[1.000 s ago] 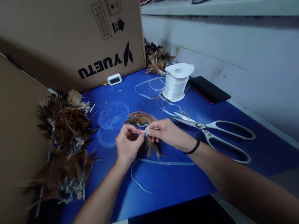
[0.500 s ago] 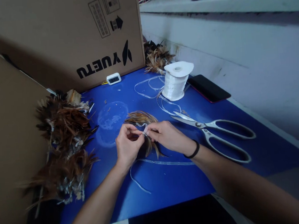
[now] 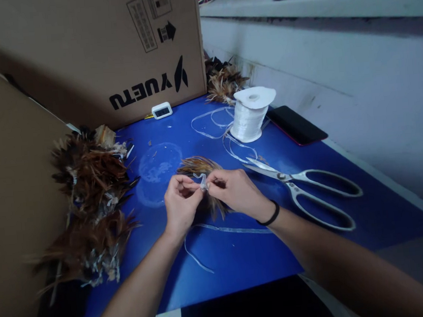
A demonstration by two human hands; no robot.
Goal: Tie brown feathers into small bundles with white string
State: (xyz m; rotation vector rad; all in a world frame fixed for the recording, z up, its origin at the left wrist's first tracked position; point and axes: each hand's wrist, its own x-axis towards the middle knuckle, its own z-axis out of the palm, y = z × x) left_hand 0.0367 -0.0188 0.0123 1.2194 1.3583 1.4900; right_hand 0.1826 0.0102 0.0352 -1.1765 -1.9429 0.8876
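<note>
My left hand [image 3: 180, 205] and my right hand [image 3: 236, 191] meet over the blue table [image 3: 242, 259], fingers pinched together around a small bundle of brown feathers [image 3: 199, 167] and a clear plastic strip [image 3: 203, 181] at its stem. The strip's loose tail [image 3: 217, 229] trails on the table below my wrists. A black band circles my right wrist. Large white-handled scissors [image 3: 310, 191] lie just right of my right hand, blades pointing toward it. A white spool of the strip [image 3: 250, 115] stands behind.
A heap of brown feather bundles [image 3: 89, 199] lies at the left by cardboard walls. A cardboard box [image 3: 113, 48] stands at the back, with a small white timer [image 3: 162, 111], more feathers [image 3: 223, 81] and a dark phone [image 3: 295, 126] nearby. A white ledge rises on the right.
Both hands have stayed in place, working the strip at the bundle's stem with small finger movements. Nothing else has moved.
</note>
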